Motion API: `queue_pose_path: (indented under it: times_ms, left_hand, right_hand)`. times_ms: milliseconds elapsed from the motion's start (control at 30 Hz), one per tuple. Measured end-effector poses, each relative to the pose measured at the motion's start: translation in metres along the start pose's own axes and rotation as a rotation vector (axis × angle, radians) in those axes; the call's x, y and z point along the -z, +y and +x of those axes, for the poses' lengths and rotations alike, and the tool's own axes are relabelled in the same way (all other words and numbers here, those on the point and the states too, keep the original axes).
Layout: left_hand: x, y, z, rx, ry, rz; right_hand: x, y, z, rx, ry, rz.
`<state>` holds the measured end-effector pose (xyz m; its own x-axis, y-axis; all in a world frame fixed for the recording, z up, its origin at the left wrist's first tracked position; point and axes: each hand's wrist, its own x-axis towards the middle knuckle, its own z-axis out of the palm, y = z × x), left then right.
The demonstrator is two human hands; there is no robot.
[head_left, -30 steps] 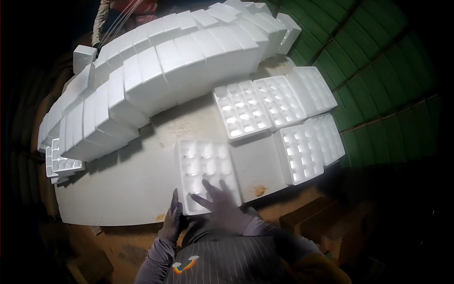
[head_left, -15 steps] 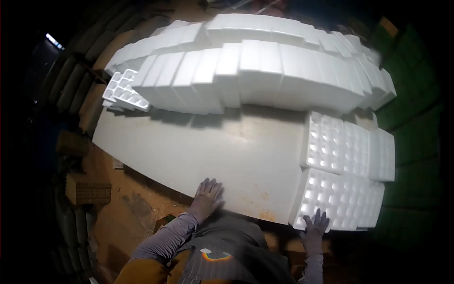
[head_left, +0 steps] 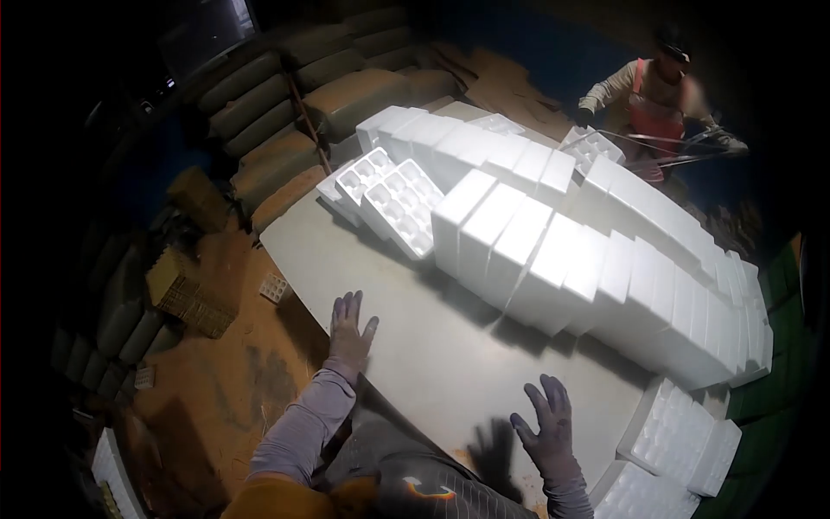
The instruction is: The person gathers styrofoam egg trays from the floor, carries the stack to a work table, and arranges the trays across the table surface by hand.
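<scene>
My left hand [head_left: 351,339], in a thin grey glove, lies with its fingers stretched out at the near left edge of the pale tabletop [head_left: 393,333]. Over the table's near part, my right hand [head_left: 550,428] is raised with fingers spread, and its shadow falls on the surface beside it. Neither hand holds anything. Beyond them stands a long row of white foam trays [head_left: 596,268] packed on edge. At the row's left end, a foam cell tray [head_left: 402,208] leans with its square pockets showing.
More foam trays [head_left: 670,428] are stacked at the right end of the table. Across the table, a co-worker [head_left: 661,104] stands by a metal frame [head_left: 666,147]. Filled sacks [head_left: 251,104] are piled at the back left. A bundle of brown boards [head_left: 186,290] sits on the floor.
The view has swung left, bringing the co-worker into sight. My right hand has left the tray stack on the right and is now over the tabletop. My left hand has shifted left along the edge.
</scene>
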<state>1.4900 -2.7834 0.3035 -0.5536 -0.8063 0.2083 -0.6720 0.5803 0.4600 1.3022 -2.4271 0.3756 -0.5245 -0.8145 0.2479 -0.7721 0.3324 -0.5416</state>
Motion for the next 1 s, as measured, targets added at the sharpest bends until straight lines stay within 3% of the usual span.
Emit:
queue_pose_path:
  times_ms: [67, 167, 267, 333, 400, 467, 500, 567, 633, 700, 733, 800, 867, 933, 1000]
  left_hand:
    - [0.006, -0.072, 0.068, 0.058, -0.021, -0.077]
    - [-0.005, -0.152, 0.186, 0.023, -0.106, 0.147]
    - [-0.035, -0.18, 0.291, -0.08, -0.138, 0.427]
    - [-0.039, -0.171, 0.334, -0.086, -0.259, 0.445]
    - [-0.068, -0.184, 0.359, -0.076, -0.333, 0.401]
    - [-0.081, -0.197, 0.372, -0.101, -0.368, 0.373]
    - [-0.081, -0.203, 0.373, -0.13, -0.372, 0.37]
    - [-0.077, -0.221, 0.369, -0.176, -0.383, 0.381]
    - [-0.057, -0.253, 0.372, -0.206, -0.57, 0.58]
    - [-0.032, -0.325, 0.35, -0.083, -0.345, -0.066]
    - [0.013, -0.335, 0.355, -0.365, -0.601, 0.304]
    - [0.053, -0.388, 0.345, -0.543, -0.624, 0.39]
    - [0.076, -0.426, 0.341, -0.627, -0.725, 0.41]
    - [0.085, -0.436, 0.339, -0.672, -0.694, 0.463]
    - [0.091, -0.444, 0.335, -0.695, -0.67, 0.451]
  right_hand:
    - [-0.053, -0.028, 0.057, 0.08, -0.127, 0.005]
    - [-0.142, -0.07, 0.149, 0.118, -0.158, 0.014]
    - [-0.226, -0.098, 0.269, 0.044, -0.034, -0.018]
    - [-0.272, -0.107, 0.346, -0.029, 0.054, -0.133]
    - [-0.302, -0.109, 0.413, -0.117, 0.065, -0.218]
    - [-0.335, -0.1, 0.451, -0.205, -0.067, -0.304]
    - [-0.351, -0.105, 0.456, -0.219, 0.041, -0.416]
    - [-0.353, -0.109, 0.448, -0.195, -0.004, -0.318]
    - [-0.344, -0.141, 0.432, -0.091, 0.05, -0.291]
    - [-0.335, -0.171, 0.389, -0.031, -0.031, -0.265]
    - [-0.326, -0.188, 0.369, -0.035, -0.078, -0.221]
    - [-0.306, -0.215, 0.334, -0.188, -0.024, -0.141]
    - [-0.302, -0.213, 0.314, -0.367, -0.002, -0.204]
    - [-0.316, -0.196, 0.302, -0.511, -0.035, -0.25]
    - [-0.327, -0.195, 0.296, -0.523, 0.003, -0.437]
